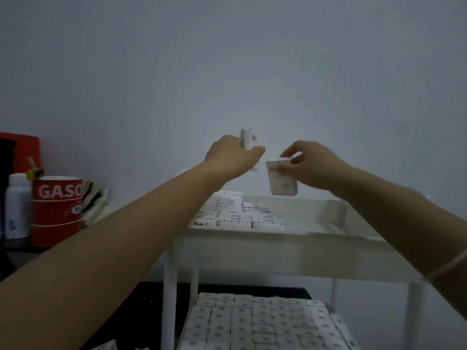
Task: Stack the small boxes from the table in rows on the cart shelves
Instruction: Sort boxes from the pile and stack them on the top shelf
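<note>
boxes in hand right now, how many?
2. Left-hand box gripped by the left hand; right-hand box pinched by the right hand. Both are raised above the top shelf. The left grip may hide another.

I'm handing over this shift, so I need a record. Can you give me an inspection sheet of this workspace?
Surface: white cart; its top shelf is bare at right.
Job's things: top boxes in rows at its left; lower boxes cover the shelf below.
Clutter: red can, white bottle, left of the cart.
Hands: left hand grips a raised box; right hand pinches a second box, both above the top shelf.
Cables: nothing seen.
Surroundings: plain wall, dim light.
</note>
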Demonstrator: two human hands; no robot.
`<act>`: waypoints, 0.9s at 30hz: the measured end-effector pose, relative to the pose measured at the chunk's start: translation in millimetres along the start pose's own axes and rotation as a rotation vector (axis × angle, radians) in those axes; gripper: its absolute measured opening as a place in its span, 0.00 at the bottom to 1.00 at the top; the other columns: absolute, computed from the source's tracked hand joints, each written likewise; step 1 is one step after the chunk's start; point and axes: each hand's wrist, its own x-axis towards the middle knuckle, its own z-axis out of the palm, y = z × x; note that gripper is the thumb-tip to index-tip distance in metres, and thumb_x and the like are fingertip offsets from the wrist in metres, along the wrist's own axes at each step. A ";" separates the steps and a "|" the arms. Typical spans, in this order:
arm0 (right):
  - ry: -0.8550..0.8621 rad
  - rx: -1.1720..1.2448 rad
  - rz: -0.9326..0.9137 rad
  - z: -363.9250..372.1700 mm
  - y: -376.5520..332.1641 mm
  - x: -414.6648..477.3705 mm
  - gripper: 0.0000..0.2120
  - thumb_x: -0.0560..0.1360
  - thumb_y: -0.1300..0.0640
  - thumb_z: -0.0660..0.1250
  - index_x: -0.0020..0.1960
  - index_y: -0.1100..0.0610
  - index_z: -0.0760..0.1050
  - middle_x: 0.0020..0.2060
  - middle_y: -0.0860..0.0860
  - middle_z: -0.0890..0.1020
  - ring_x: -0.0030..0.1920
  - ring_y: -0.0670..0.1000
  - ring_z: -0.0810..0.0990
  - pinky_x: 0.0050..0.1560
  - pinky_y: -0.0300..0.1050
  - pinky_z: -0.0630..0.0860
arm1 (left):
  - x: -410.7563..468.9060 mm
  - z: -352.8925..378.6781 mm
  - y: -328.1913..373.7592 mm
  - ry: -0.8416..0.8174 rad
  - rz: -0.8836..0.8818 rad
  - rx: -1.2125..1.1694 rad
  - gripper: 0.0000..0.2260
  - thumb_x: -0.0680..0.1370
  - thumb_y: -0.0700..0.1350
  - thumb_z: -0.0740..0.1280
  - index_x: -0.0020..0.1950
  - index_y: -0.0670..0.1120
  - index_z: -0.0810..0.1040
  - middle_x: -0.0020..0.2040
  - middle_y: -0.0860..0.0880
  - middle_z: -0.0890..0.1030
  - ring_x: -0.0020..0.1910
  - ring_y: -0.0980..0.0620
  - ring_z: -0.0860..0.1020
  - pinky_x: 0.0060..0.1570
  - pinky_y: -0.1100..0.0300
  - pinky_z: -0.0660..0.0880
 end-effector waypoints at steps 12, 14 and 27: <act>-0.463 0.065 0.045 55.8 13.7 38.1 0.12 0.75 0.59 0.71 0.57 0.56 0.77 0.46 0.52 0.82 0.40 0.47 0.83 0.43 0.40 0.82 | 69.2 2.4 -11.1 -0.111 -0.024 0.199 0.07 0.72 0.43 0.73 0.46 0.45 0.77 0.44 0.44 0.82 0.45 0.48 0.81 0.40 0.53 0.83; -0.507 0.131 0.081 60.5 18.6 37.6 0.10 0.75 0.58 0.71 0.56 0.55 0.77 0.44 0.51 0.83 0.39 0.46 0.83 0.42 0.40 0.82 | 74.8 9.0 -8.6 -0.141 -0.018 0.244 0.09 0.74 0.42 0.70 0.53 0.41 0.78 0.48 0.42 0.82 0.47 0.46 0.82 0.41 0.52 0.83; -0.643 0.103 0.215 67.3 24.2 28.0 0.10 0.83 0.49 0.53 0.57 0.51 0.70 0.46 0.50 0.80 0.41 0.46 0.81 0.33 0.37 0.78 | 78.8 24.8 -18.4 -0.570 -0.017 0.463 0.14 0.73 0.38 0.73 0.57 0.43 0.77 0.45 0.44 0.84 0.43 0.50 0.85 0.47 0.55 0.82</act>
